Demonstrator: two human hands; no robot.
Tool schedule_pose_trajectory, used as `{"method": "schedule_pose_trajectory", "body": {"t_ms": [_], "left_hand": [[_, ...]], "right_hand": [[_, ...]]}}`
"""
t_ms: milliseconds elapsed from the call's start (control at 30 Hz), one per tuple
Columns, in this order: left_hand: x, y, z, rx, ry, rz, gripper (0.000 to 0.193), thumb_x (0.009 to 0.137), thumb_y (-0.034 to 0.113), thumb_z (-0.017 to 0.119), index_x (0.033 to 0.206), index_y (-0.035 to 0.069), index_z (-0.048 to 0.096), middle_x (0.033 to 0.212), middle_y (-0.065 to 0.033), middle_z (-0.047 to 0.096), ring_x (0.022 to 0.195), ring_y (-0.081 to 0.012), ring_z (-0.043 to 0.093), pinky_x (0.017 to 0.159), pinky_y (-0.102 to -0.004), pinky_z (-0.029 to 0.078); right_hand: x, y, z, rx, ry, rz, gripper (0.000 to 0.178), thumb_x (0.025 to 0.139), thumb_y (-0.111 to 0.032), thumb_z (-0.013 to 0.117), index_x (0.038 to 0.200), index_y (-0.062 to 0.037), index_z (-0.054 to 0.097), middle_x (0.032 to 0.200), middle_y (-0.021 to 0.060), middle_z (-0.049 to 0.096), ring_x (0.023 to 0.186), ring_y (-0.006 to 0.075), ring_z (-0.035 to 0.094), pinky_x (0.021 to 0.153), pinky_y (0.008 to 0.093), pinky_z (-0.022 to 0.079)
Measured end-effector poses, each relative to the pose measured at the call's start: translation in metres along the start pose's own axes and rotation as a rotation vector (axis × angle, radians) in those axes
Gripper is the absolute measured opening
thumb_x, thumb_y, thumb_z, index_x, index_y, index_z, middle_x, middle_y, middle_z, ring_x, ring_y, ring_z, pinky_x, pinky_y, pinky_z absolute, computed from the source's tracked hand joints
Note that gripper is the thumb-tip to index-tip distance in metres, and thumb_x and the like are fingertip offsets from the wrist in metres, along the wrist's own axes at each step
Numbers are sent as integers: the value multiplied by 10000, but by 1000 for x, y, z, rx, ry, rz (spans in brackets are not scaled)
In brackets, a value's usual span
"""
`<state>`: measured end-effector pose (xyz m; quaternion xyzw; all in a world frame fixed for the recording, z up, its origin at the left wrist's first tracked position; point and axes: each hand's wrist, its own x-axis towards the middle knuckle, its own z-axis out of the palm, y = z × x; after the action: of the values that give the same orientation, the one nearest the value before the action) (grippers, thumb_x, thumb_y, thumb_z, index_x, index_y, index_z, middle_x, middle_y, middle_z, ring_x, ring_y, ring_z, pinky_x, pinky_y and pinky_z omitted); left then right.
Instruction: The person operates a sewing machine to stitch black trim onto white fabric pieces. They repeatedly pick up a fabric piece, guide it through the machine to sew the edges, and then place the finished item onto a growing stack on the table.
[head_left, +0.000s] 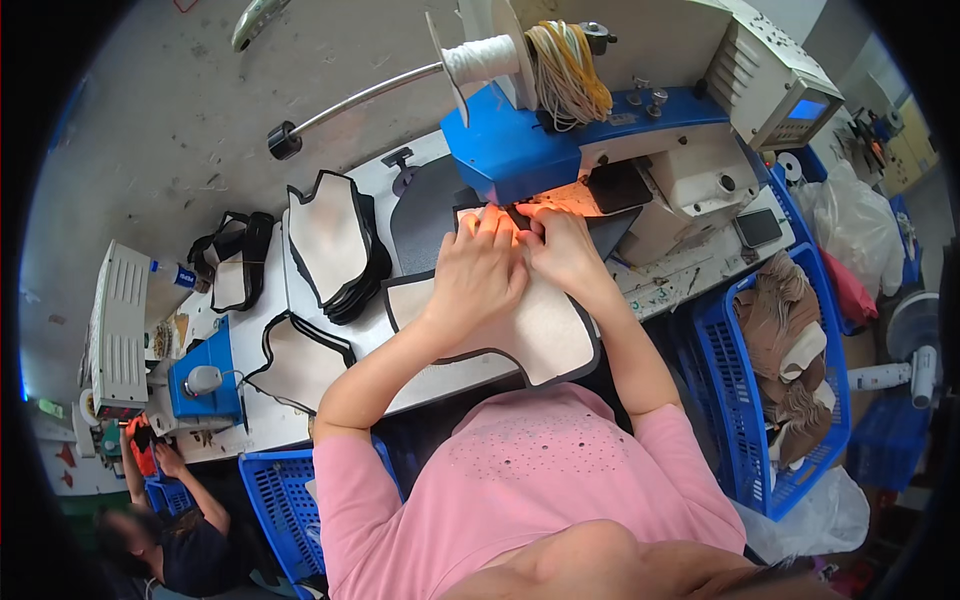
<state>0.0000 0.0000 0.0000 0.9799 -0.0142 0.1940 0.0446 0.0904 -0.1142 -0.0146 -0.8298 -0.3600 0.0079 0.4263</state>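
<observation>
Head view, from above: the left hand [478, 280] lies palm down on a cream panel [550, 335] with dark edging, its fingers stretched forward and slightly spread, tips lit orange under the machine's head. Just beside it, the right hand [565, 252] has its fingers bent inward near the same lit spot; whether they pinch the panel or only press on it, I cannot tell.

The panel lies beneath both hands, its far end at the blue machine [515, 150] and its near edge reaching the front of the white tabletop [385, 342]. Above the machine sit a spool [480, 58] of white thread and, right beside it, a hank of yellow and white cords [570, 75]. To the right stands a control box [790, 100] with a lit blue screen; nearer, a dark flat device [757, 228] rests on the tabletop.

Left of the hands is a stack [330, 235] of similar dark-edged panels, with a loose one [300, 362] nearer the person and a dark bundle [240, 270] farther left. A blue basket [745, 440] at right holds brown cloth [785, 340]. At far left, a co-worker [195, 550] reaches toward a second machine [205, 385].
</observation>
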Motion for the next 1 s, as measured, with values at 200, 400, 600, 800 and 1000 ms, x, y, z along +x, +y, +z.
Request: {"method": "schedule_pose_trajectory", "body": {"t_ms": [200,400,600,800,1000], "left_hand": [[6,-4,-1,-2,35,78,378,760,254,523,959,-64,565,944,-212,561,841,-329,545,769,-413,410],[9,3,-17,89,-141,71,437,800,325,513,961,-77,569,970,-230,572,924,-340,547,963,-546,270],[6,-1,-15,132,-58,112,445,805,341,511,946,-75,578,999,-225,569,1019,-362,493,1014,-589,154],[10,0,-27,88,-233,53,428,801,324,521,1007,-49,557,1047,-219,540,1066,-358,453,1017,-593,145],[0,-8,-19,76,-34,124,441,785,312,533,1019,-58,581,996,-230,562,1015,-361,480,1027,-560,168]], "right_hand": [[-4,-5,-13,112,-33,55,270,756,-74,597,997,48,600,702,166,571,647,264,561,628,338,432],[-6,3,-22,143,-47,17,235,779,-90,584,963,53,613,764,192,595,669,274,574,638,337,437],[-10,4,-20,164,1,-5,214,783,-84,586,948,46,625,794,198,606,705,287,596,649,334,445],[-10,2,-17,192,41,14,175,762,-63,574,883,51,629,807,222,604,774,351,589,704,393,457],[-11,-1,-18,195,40,14,191,770,-78,580,904,50,627,802,207,607,742,326,590,681,370,452]]}}
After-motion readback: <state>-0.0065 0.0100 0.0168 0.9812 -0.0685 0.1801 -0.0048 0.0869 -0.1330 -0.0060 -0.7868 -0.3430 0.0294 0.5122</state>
